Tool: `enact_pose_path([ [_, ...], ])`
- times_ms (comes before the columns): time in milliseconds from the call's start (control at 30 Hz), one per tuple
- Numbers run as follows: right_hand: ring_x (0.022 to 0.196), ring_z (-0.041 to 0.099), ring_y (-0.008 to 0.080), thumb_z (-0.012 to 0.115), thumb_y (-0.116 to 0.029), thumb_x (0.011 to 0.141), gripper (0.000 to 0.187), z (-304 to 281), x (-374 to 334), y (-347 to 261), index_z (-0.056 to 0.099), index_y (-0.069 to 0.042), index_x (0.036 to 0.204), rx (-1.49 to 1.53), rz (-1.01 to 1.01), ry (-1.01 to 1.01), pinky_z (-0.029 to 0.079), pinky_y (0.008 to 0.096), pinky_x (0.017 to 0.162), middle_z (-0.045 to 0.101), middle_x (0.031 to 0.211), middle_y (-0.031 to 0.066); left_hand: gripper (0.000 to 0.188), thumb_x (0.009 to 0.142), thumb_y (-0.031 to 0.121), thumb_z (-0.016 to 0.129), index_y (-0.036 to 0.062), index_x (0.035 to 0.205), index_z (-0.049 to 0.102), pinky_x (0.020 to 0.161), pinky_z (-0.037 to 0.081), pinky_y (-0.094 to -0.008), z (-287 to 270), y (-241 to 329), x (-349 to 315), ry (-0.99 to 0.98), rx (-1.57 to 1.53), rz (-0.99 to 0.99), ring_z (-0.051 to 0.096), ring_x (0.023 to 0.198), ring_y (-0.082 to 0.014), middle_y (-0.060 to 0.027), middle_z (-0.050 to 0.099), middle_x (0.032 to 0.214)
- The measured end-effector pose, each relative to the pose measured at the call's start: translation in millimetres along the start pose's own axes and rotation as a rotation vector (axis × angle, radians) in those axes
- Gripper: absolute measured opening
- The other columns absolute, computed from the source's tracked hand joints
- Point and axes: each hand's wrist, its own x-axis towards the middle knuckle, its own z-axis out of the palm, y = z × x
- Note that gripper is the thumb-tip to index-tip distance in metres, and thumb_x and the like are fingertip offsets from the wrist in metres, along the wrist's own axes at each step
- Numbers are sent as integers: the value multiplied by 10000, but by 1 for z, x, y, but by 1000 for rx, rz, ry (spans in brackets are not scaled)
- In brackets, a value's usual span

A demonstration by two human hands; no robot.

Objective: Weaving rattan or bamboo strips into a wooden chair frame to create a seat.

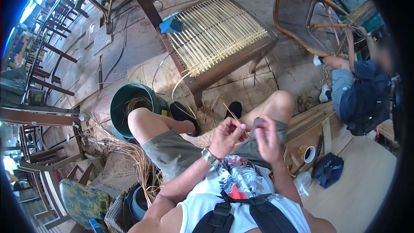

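While I sit with my knees apart, my left hand (226, 138) pinches a thin tan cane strip (233, 112) between thumb and fingers, its loose ends sticking up past the fingertips over my lap. My right hand (268, 141) is raised just beside it with the fingers bent; a small dark piece (258, 121) shows at its fingertips, but I can't tell how firmly they close on it. Beyond my feet stands a dark wooden chair (233, 63), its seat (215, 32) strung with pale cane strands and woven most tightly along the front edge. A blue object (170, 25) sits at the seat's left side, and a long strand (176, 87) curls down from the near left corner. By my left knee, a green bucket (161, 104) holds more cane.
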Motion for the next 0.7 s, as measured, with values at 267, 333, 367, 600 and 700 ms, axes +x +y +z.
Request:
enact_pose_path([
  [267, 583, 397, 36, 579, -228, 1056, 169, 23, 33, -32, 618, -67, 1028, 838, 563, -559, 334, 230, 537, 461, 704, -66, 138, 1014, 81, 621, 61, 1149, 600, 724, 542, -276, -30, 55, -7, 107, -120, 290, 653, 818, -142, -111, 716, 1027],
  [333, 567, 378, 39, 566, -239, 1060, 183, 21, 39, -34, 617, -66, 1028, 969, 640, -651, 312, 235, 532, 437, 667, -67, 160, 1016, 70, 608, 62, 1176, 605, 727, 555, -299, -38, 62, -10, 32, -188, 283, 665, 797, -188, -141, 706, 1026],
  [367, 551, 360, 43, 552, -250, 1064, 199, 19, 41, -34, 616, -66, 1028, 1102, 731, -766, 289, 240, 527, 412, 631, -67, 144, 1012, 57, 607, 54, 1156, 611, 717, 564, -312, -48, 58, -8, -40, -207, 299, 675, 776, -217, -160, 702, 1025],
  [600, 624, 541, 89, 593, -180, 1038, 150, 16, 47, -39, 615, -50, 1110, 937, 699, -704, 417, 238, 558, 606, 831, 21, 135, 907, -33, 700, 62, 1003, 698, 705, 547, -283, -70, 52, 15, 589, 591, 692, 683, 836, -146, -104, 727, 1055],
  [700, 702, 625, 100, 590, -115, 1029, 121, 17, 48, -26, 616, -53, 1130, 706, 442, -390, 520, 233, 601, 643, 907, 39, 195, 767, -31, 728, 67, 929, 680, 872, 561, -412, -56, 43, 16, 383, 948, 770, 661, 1057, -351, -169, 662, 1189],
])
